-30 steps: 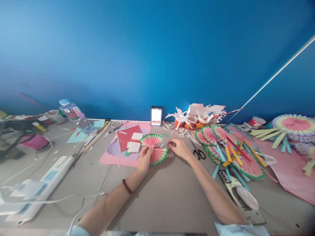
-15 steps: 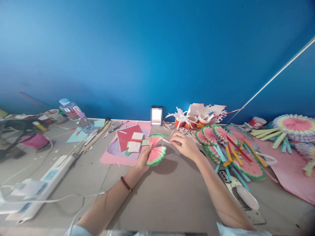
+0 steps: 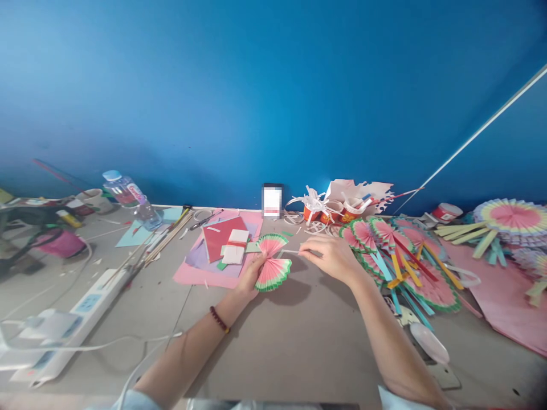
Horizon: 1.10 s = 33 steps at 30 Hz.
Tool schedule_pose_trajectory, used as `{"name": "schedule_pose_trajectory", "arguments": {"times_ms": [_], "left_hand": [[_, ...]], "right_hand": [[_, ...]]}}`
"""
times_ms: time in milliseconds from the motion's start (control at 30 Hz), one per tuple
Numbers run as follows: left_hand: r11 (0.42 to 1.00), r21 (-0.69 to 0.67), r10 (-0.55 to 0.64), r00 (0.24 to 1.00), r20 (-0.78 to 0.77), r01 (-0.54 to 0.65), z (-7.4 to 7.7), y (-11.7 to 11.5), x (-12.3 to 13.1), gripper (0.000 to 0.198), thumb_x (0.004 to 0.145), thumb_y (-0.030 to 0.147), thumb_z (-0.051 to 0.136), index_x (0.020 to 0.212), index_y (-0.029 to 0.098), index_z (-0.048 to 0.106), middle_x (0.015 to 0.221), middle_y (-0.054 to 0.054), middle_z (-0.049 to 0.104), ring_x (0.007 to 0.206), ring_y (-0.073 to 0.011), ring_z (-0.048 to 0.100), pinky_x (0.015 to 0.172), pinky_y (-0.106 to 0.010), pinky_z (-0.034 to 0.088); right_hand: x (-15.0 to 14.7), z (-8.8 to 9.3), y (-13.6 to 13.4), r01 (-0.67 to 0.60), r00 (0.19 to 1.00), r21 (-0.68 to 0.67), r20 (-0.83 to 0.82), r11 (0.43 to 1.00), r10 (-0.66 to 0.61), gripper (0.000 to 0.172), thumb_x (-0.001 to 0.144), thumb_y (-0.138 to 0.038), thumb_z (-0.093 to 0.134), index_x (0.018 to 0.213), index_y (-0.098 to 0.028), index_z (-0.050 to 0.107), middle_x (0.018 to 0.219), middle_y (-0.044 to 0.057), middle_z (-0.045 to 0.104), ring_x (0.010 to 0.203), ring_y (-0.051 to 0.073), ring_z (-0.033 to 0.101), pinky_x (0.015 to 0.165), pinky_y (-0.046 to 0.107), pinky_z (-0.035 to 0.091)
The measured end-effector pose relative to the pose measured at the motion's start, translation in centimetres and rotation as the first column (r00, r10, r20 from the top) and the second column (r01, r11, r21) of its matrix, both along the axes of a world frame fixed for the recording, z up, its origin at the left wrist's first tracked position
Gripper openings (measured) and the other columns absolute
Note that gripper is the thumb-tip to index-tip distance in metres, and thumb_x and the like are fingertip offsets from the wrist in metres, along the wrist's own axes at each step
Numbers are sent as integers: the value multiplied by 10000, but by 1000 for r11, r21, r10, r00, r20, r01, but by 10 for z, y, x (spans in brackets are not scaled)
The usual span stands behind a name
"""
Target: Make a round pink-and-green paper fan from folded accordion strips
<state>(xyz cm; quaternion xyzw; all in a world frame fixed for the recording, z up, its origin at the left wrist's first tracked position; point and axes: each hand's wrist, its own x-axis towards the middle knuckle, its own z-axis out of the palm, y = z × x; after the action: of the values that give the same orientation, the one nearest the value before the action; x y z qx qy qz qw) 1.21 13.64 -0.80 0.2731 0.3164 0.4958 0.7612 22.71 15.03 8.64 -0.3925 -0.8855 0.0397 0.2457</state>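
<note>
My left hand is closed on a pleated paper fan, pink in the middle with a green zigzag rim. The fan is spread in two halves with a gap facing right. My right hand pinches the end of a thin white strip that runs into that gap. Where the strip meets the fan's centre is too small to make out. Behind my left hand lie a bundle of white paper pieces with a red band, a red sheet and a pink sheet.
Finished-looking watermelon-coloured fans with coloured strips lie at the right, near a phone and a white mouse. Red cups stand by the wall. At left are a bottle, wooden sticks and a power strip with cables.
My right hand has moved slightly right and down, still pinching the white strip, which now lies flatter. The fan in my left hand has shifted a little to the right.
</note>
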Motion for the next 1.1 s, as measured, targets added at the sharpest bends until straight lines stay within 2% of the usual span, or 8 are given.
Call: {"name": "schedule_pose_trajectory", "arguments": {"times_ms": [133,333,500,700,1100], "left_hand": [[1000,15,-2,1000,-6,2,1,-2,1,405,757,414,660,998,89,671,756,-114,708,661,-216,661,650,-299,511],[1000,19,16,1000,-1,-16,-3,-1,2,370,738,414,681,898,81,693,773,-107,694,692,-197,641,675,-279,481],[998,62,-2,1000,8,1,-7,-1,3,364,756,417,663,889,80,692,802,-116,690,729,-197,632,686,-276,467],[1000,16,19,1000,-10,-19,-10,-1,3,316,741,408,679,815,102,703,732,-79,684,649,-172,610,635,-264,448],[999,32,-4,999,-46,6,-13,-1,4,362,728,426,684,885,100,693,786,-94,697,696,-186,624,663,-268,444]], "right_hand": [[-8,-6,2,-28,997,9,70,1000,27,214,906,-304,516,788,-223,674,752,3,675,743,131,579,616,234,340],[-19,-17,4,-82,989,-3,124,997,82,163,891,-257,549,798,-215,677,777,-1,679,737,129,550,616,243,324],[-24,-22,3,-59,986,8,157,998,57,186,889,-293,554,782,-219,687,760,-3,677,726,130,534,581,254,302],[-26,-23,2,-36,986,22,166,999,32,210,902,-291,532,788,-229,696,773,8,675,742,133,534,572,254,293],[-27,-23,1,3,977,6,212,1000,-4,191,903,-266,531,824,-230,701,785,7,675,747,131,536,578,254,299]]}}
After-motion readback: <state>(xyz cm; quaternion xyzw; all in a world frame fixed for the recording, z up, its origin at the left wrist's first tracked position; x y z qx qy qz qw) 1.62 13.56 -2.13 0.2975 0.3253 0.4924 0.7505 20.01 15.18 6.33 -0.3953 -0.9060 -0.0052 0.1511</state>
